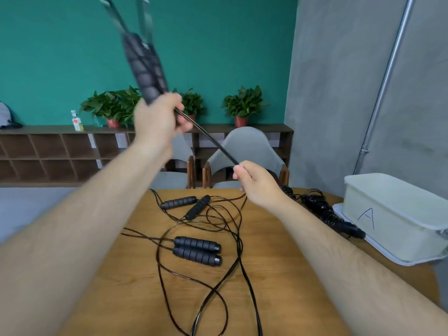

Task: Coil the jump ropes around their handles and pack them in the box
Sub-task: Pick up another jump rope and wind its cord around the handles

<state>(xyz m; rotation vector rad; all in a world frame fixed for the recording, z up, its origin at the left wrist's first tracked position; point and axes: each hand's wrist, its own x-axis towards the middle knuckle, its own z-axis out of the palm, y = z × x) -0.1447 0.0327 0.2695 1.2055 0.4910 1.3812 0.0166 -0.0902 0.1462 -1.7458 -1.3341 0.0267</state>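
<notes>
Slack cord (211,294) lies on the bench (303,299). Left hand (155,117) grips paired handles (145,69); right hand (257,183) pinches taut cord (211,141). Coiling step, apparently; the next wrap calls for tension.

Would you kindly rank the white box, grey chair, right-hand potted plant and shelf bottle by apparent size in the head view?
1. white box, though nearness to the camera inflates it.
2. grey chair.
3. potted plant.
4. bottle.
</notes>
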